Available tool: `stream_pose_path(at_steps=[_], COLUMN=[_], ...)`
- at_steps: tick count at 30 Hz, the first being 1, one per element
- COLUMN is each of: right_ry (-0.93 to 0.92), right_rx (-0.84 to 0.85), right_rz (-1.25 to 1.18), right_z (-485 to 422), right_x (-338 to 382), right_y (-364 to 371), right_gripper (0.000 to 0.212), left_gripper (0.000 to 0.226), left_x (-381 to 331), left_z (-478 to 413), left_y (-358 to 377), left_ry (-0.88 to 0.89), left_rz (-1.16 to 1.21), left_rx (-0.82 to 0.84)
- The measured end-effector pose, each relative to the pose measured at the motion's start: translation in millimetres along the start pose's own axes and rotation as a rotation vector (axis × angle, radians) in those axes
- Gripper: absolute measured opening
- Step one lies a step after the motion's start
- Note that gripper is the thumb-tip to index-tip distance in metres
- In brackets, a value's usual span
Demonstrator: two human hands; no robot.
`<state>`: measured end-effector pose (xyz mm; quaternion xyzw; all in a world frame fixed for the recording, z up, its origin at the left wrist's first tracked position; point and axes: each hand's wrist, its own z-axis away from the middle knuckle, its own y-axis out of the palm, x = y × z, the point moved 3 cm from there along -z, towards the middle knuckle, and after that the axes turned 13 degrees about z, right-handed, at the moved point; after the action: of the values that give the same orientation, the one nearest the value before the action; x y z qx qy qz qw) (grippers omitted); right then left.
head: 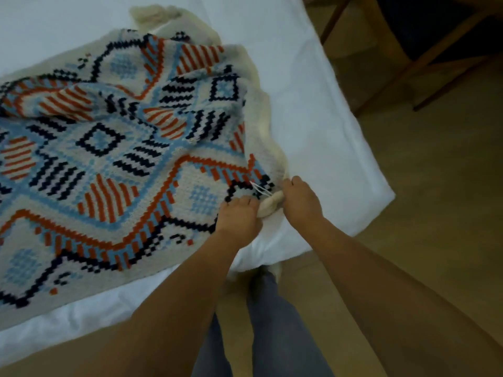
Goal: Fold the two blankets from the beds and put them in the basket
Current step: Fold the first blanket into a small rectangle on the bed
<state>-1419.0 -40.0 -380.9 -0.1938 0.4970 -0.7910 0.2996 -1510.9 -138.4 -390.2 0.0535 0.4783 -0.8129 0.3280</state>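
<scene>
Blanket of cream knit patterned in orange, blue and navy lay rumpled on the white bed, soft and probably floppy, both grips, left hand and right hand, clamped on its near corner.

A bed covered in a white sheet is seen running from the lower left to the upper right of the frame. A patterned blanket in cream, blue, orange and navy is spread directly on it, rumpled across the left and centre, its corner near the bed's right edge.
</scene>
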Motion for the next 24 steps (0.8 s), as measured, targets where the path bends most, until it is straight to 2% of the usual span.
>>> stream_pose_path(at_steps=[3,8,13,16,21,24], right_ry=[0.111,0.297,0.306,0.332,0.213,0.140], right_rx=[-0.012,-0.011,0.101,0.148,-0.016,-0.055], right_rz=[-0.004,0.046,-0.028,-0.064,0.022,0.007], right_z=[5.6,5.8,1.5,0.8,-10.7,-23.2], right_x=[-71.0,-154.5,-149.0,-137.5,-119.8,-108.2], right_y=[-0.7,8.0,36.6,48.2,38.0,28.8], right_gripper=[0.025,0.022,0.027,0.035,0.036,0.032], left_gripper=[0.055,0.060,0.076,0.076,0.066,0.060], left_x=[-40.9,-57.4,-58.5,-58.0,-60.9,-60.2], left_z=[-13.6,-23.5,-27.0,-30.4,-37.7,-46.6], left_y=[11.5,25.9,39.0,47.0,49.9,36.9], left_ry=[-0.014,-0.109,-0.088,-0.103,-0.104,-0.103], left_rz=[0.000,-0.121,-0.197,-0.236,-0.209,-0.145], left_rx=[0.026,0.090,0.164,0.184,0.178,0.141])
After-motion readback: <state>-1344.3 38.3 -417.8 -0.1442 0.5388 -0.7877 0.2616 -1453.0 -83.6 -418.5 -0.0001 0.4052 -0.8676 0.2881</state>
